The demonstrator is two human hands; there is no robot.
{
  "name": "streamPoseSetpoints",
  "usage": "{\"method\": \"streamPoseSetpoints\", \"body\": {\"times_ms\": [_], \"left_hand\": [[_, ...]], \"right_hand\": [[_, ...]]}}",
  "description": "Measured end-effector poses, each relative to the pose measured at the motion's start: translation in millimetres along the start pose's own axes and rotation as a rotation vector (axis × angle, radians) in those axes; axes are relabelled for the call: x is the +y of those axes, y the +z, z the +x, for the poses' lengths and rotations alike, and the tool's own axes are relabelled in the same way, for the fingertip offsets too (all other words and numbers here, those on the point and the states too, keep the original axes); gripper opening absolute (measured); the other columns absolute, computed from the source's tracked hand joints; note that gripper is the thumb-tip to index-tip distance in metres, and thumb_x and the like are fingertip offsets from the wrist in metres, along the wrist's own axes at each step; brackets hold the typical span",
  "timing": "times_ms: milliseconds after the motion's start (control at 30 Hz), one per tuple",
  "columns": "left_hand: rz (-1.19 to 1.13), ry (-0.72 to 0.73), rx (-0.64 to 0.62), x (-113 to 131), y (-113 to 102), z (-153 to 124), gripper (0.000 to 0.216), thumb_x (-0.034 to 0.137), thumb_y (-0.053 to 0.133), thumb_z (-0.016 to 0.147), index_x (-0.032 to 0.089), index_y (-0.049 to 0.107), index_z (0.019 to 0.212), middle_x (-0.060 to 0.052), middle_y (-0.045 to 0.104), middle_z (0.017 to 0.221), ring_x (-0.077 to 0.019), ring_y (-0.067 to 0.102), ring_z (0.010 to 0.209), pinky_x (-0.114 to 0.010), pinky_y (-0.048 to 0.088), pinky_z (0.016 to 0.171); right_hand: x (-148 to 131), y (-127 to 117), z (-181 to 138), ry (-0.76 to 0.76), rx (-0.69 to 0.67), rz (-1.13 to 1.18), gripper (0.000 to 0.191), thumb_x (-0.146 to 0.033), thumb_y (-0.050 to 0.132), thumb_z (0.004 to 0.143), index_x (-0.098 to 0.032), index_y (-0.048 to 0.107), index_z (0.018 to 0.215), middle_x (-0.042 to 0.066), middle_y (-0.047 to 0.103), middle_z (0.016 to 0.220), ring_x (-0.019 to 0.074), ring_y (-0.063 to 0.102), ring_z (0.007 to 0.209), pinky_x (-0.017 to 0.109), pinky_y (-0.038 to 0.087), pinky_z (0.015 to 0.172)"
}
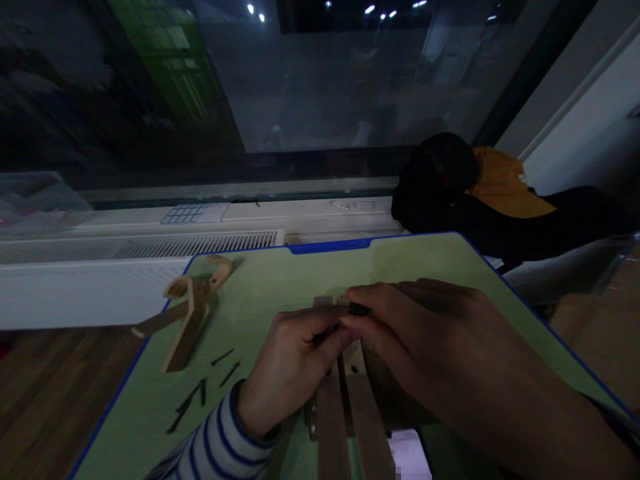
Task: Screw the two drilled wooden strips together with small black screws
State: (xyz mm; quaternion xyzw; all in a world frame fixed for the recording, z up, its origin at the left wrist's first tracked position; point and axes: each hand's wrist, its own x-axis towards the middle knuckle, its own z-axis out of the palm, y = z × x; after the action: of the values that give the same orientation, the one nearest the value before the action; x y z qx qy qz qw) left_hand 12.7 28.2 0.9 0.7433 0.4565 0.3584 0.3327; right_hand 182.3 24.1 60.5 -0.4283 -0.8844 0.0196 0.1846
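Observation:
Two wooden slats (350, 407) lie side by side on the green mat (280, 280), running away from me. My left hand (293, 367), in a striped sleeve, is closed around the slats near their far end. My right hand (430, 333) pinches a small dark piece (359, 309) at the top of the slats, fingertips meeting those of the left hand. What the dark piece is I cannot make out.
A wooden plier-like assembly (193, 310) lies at the mat's left. Several small dark screws or pins (203, 390) are scattered near it. A dark bag with an orange cap (495, 183) sits at the back right. A radiator and window sill run behind the mat.

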Motion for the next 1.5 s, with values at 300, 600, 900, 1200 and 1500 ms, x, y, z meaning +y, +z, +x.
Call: {"method": "streamPoseSetpoints", "body": {"times_ms": [300, 600, 900, 1200, 1500], "left_hand": [[-0.054, 0.007, -0.011, 0.0, 2.5, 0.3, 0.017, 0.019, 0.058, 0.084, 0.019, 0.063, 0.068, 0.005, 0.063, 0.061, -0.0103, 0.059, 0.060, -0.019, 0.044, 0.059], [-0.055, -0.020, 0.009, -1.9, 4.3, -0.4, 0.015, 0.016, 0.056, 0.084, 0.017, 0.066, 0.073, 0.002, 0.068, 0.069, -0.0116, 0.060, 0.060, -0.020, 0.044, 0.056], [0.001, 0.000, 0.018, 5.9, -15.7, 1.2, 0.014, 0.017, 0.062, 0.080, 0.022, 0.069, 0.090, 0.004, 0.070, 0.075, -0.0105, 0.060, 0.063, -0.018, 0.046, 0.059], [0.247, -0.015, 0.309, -9.0, -19.6, 3.5, 0.013, 0.023, 0.060, 0.082, 0.021, 0.067, 0.093, 0.000, 0.069, 0.085, -0.0146, 0.061, 0.073, -0.024, 0.048, 0.062], [0.157, 0.036, 0.039, -19.3, -1.2, 6.2, 0.028, 0.025, 0.049, 0.090, 0.018, 0.058, 0.116, -0.005, 0.061, 0.117, -0.0166, 0.054, 0.109, -0.030, 0.041, 0.095]], "right_hand": [[0.5, -1.0, -0.5, -0.021, 0.006, -0.011, 0.006, -0.020, 0.053, 0.084, -0.022, 0.051, 0.089, -0.001, 0.066, 0.076, 0.0184, 0.061, 0.063, 0.033, 0.044, 0.055], [0.6, -0.1, 1.8, 0.035, -0.021, -0.028, 0.009, -0.026, 0.048, 0.089, -0.021, 0.052, 0.095, 0.001, 0.067, 0.077, 0.0202, 0.063, 0.067, 0.033, 0.045, 0.059], [3.7, -0.6, 1.6, 0.012, -0.015, -0.025, 0.016, -0.026, 0.044, 0.091, -0.020, 0.053, 0.102, 0.005, 0.069, 0.088, 0.0202, 0.065, 0.077, 0.034, 0.048, 0.068], [18.1, -12.6, -2.7, 0.053, 0.117, -0.028, 0.019, -0.030, 0.046, 0.089, -0.023, 0.053, 0.106, 0.002, 0.070, 0.092, 0.0178, 0.067, 0.069, 0.029, 0.050, 0.057], [32.7, -15.4, 0.4, 0.074, 0.130, -0.099, 0.022, -0.027, 0.048, 0.087, -0.021, 0.059, 0.105, 0.001, 0.071, 0.082, 0.0166, 0.067, 0.062, 0.026, 0.046, 0.052]]}}
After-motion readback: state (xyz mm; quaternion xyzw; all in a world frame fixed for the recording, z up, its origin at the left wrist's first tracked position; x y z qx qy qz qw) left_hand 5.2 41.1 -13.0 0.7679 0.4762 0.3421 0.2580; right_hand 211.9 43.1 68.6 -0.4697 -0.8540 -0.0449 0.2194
